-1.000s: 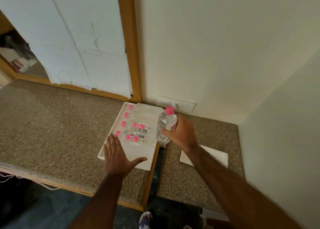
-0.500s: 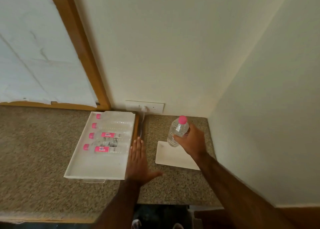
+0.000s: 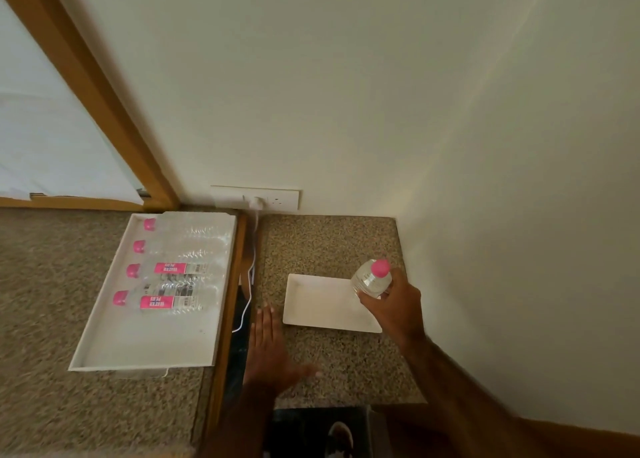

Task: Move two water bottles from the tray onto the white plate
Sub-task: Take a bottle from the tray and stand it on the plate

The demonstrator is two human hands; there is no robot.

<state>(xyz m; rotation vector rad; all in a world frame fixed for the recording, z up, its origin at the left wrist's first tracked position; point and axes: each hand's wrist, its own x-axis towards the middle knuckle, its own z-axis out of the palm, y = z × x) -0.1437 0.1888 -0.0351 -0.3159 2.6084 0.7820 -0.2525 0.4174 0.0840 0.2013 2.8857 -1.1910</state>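
Note:
My right hand (image 3: 394, 305) grips a clear water bottle with a pink cap (image 3: 372, 279), held upright over the right end of the white rectangular plate (image 3: 318, 305). Whether the bottle touches the plate I cannot tell. The white tray (image 3: 138, 339) lies on the left counter with several pink-capped bottles lying in it, such as the nearest one (image 3: 162, 301). My left hand (image 3: 270, 346) hovers flat and open over the gap between the two counters, left of the plate, holding nothing.
A wall socket (image 3: 256, 199) with a white cable (image 3: 247, 298) running down the gap sits behind the counters. Walls close in at the back and right of the small counter (image 3: 332, 242). A wooden window frame (image 3: 104, 104) stands at the left.
My right hand carried the bottle from beside the tray across to the right end of the plate. My left hand left the tray and drifted right to the gap. The view shifted right.

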